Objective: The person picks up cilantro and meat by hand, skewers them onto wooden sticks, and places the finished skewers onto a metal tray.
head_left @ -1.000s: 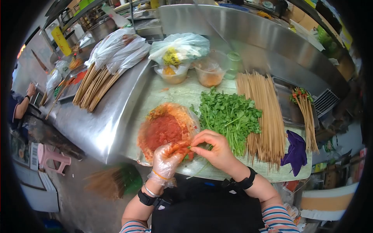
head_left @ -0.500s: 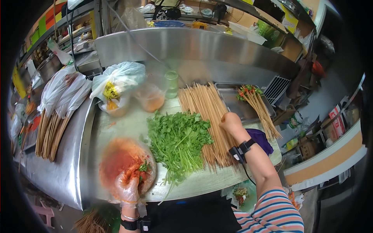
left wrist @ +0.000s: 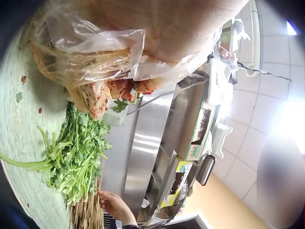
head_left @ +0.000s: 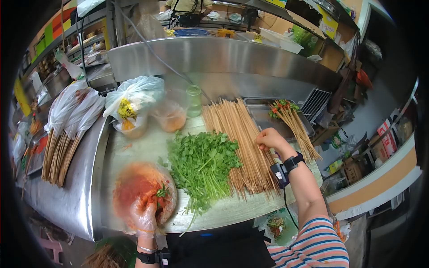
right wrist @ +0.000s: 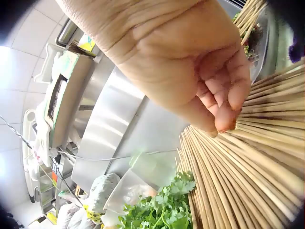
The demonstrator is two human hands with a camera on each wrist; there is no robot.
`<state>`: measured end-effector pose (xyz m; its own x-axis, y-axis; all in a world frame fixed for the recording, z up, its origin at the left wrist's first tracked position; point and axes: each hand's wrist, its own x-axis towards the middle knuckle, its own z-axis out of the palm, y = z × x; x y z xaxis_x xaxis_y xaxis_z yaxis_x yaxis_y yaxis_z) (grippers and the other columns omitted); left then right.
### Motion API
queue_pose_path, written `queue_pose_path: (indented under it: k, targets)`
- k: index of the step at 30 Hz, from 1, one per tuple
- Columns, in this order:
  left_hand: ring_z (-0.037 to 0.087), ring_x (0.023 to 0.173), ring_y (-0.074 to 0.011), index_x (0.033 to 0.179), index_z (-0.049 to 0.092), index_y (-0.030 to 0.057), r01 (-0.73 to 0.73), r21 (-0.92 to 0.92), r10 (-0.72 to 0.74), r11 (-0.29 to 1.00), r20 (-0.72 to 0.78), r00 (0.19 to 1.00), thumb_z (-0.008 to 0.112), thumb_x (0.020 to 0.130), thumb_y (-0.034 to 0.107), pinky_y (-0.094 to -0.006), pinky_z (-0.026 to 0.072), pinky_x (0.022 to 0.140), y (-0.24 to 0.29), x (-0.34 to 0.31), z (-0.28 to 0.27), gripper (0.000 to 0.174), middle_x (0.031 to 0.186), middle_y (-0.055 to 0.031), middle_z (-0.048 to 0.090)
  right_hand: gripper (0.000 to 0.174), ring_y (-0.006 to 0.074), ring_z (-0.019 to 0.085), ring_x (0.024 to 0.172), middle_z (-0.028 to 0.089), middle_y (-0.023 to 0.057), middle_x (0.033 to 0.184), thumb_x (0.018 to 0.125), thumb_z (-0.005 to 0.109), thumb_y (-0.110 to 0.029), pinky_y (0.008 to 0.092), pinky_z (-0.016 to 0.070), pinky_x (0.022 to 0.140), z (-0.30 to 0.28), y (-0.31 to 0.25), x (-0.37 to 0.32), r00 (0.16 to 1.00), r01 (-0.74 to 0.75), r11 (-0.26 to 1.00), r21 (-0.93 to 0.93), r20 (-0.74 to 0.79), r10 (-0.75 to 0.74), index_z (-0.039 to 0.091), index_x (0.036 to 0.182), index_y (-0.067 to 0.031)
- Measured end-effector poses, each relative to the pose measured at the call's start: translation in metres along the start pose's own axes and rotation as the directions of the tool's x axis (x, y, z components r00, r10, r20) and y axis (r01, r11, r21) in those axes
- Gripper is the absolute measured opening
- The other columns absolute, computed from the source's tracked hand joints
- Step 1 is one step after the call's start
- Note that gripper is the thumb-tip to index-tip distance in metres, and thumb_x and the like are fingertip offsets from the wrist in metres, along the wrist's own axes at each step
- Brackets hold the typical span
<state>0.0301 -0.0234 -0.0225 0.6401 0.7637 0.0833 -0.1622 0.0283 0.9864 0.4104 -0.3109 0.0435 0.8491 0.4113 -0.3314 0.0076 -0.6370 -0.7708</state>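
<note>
At the far left, bundles of wooden sticks in white plastic bags [head_left: 67,129] lie on the steel counter [head_left: 85,187], well apart from the work. Next comes the pale green cutting board [head_left: 232,207]. At its near left corner the left hand [head_left: 144,217], in a clear plastic glove, curls its fingers round a lump from the red minced meat heap [head_left: 132,187], with a green sprig in it, right at the board's near edge. A narrow bare strip separates the meat from the loose pile of green coriander [head_left: 201,161]. Touching the herbs' right side lies the fan of plain bamboo skewers [head_left: 239,138]. The right hand [head_left: 269,139] hovers at their right edge, fingertips bunched; whether they pinch a stick I cannot tell. Just beyond sits a shallow steel tray [head_left: 263,117] holding loaded skewers.
</note>
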Motion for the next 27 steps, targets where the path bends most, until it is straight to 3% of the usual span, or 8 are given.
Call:
queue_pose_path:
  k: [4,5,7,9,13,20,24,27]
  targets:
    - [0.059,0.083,-0.0105,0.105,0.063,-0.0056,-0.029,-0.006,0.030,1.000,0.009,1.000,0.052,0.081,-0.001,-0.0223,0.0477,0.075,-0.006,0.002,-0.004,0.027,0.096,-0.0065,0.065,0.011,0.0110,0.064,0.067,0.066,0.0065,0.080,0.087,0.064,-0.011,0.0202,0.0505,0.055,0.017,-0.025,-0.030,0.989,0.124,0.847,0.518,0.008,-0.149,0.061,0.090,-0.0017]
    - [0.060,0.083,-0.0130,0.108,0.060,-0.0043,-0.013,-0.176,0.024,0.984,0.061,0.998,0.053,0.083,0.002,-0.0250,0.0495,0.076,0.012,-0.001,0.003,0.027,0.097,-0.0070,0.064,0.011,0.0109,0.065,0.070,0.066,0.0064,0.083,0.088,0.063,-0.011,0.0196,0.0510,0.057,0.034,-0.034,-0.043,0.979,0.172,0.759,0.627,-0.021,-0.204,0.060,0.092,-0.0021]
    - [0.062,0.085,-0.0180,0.112,0.057,-0.0016,0.108,-0.418,-0.119,0.902,0.001,0.993,0.056,0.085,0.005,-0.0297,0.0517,0.079,0.018,-0.001,0.009,0.028,0.099,-0.0070,0.063,0.011,0.0110,0.065,0.072,0.066,0.0070,0.084,0.088,0.063,-0.011,0.0197,0.0513,0.060,0.075,-0.051,-0.069,0.961,0.235,0.672,0.703,-0.062,-0.271,0.059,0.094,-0.0020]
    - [0.063,0.087,-0.0211,0.113,0.056,0.0009,0.077,-0.589,-0.100,0.805,-0.007,0.995,0.058,0.086,0.006,-0.0342,0.0543,0.078,0.013,0.000,0.013,0.028,0.101,-0.0073,0.063,0.011,0.0111,0.065,0.073,0.066,0.0076,0.085,0.089,0.062,-0.011,0.0200,0.0515,0.062,0.117,-0.061,-0.091,0.941,0.273,0.579,0.768,-0.087,-0.328,0.058,0.095,-0.0019]
    - [0.064,0.088,-0.0191,0.113,0.056,0.0025,0.126,-0.681,-0.265,0.721,-0.103,0.959,0.057,0.087,0.005,-0.0323,0.0573,0.071,0.018,-0.010,0.020,0.026,0.100,-0.0076,0.064,0.012,0.0124,0.064,0.073,0.066,0.0083,0.086,0.090,0.061,-0.011,0.0218,0.0516,0.064,0.184,-0.062,-0.119,0.911,0.299,0.473,0.829,-0.100,-0.400,0.055,0.097,-0.0030]
    - [0.063,0.087,-0.0202,0.114,0.056,-0.0026,0.236,-0.576,-0.298,0.783,-0.014,0.954,0.055,0.088,0.002,-0.0337,0.0559,0.075,0.033,-0.012,0.018,0.027,0.102,-0.0106,0.062,0.013,0.0164,0.064,0.071,0.061,0.0091,0.088,0.095,0.050,-0.014,0.0260,0.0522,0.064,0.213,-0.056,-0.152,0.846,0.200,0.453,0.869,0.080,-0.527,0.052,0.100,-0.0031]
    - [0.063,0.085,-0.0200,0.117,0.055,-0.0066,0.315,-0.413,-0.305,0.854,0.093,0.948,0.050,0.086,-0.004,-0.0334,0.0553,0.076,0.035,-0.015,0.017,0.031,0.101,-0.0119,0.063,0.018,0.0184,0.065,0.073,0.062,0.0099,0.088,0.096,0.045,-0.014,0.0283,0.0538,0.064,0.208,-0.057,-0.158,0.725,0.146,0.645,0.750,0.362,-0.586,0.057,0.100,-0.0011]
    - [0.063,0.085,-0.0169,0.110,0.060,-0.0070,0.244,-0.238,-0.231,0.940,0.083,0.969,0.047,0.083,-0.008,-0.0283,0.0533,0.078,0.037,-0.017,0.015,0.031,0.098,-0.0110,0.065,0.023,0.0196,0.066,0.073,0.063,0.0115,0.086,0.098,0.043,-0.018,0.0284,0.0543,0.065,0.184,-0.066,-0.147,0.738,0.083,0.572,0.816,0.335,-0.586,0.057,0.100,0.0001]
